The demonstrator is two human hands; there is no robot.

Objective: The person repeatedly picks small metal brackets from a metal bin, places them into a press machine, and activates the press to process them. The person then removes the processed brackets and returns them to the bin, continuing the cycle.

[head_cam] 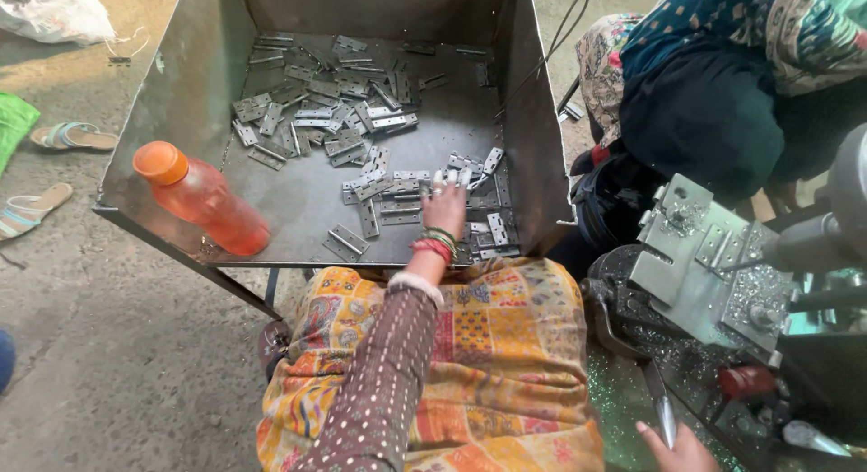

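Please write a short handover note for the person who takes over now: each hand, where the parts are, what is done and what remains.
Left hand: reaching into the grey sheet-metal bin, fingertips on the small flat steel hinges; grasp unclear.
Right hand: on the metal lever handle of the drilling machine.
An orange plastic bottle lies in the bin.
Done: one hinge seems to sit on the machine's plate.
Left: many hinges still in the bin.

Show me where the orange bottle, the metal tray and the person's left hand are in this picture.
Orange bottle (pixel 212 210): head view, on the middle of its body.
Metal tray (pixel 176 102): head view, on its bare left wall.
Left hand (pixel 444 205): head view, on the back of the hand, among the hinges (pixel 361 120).
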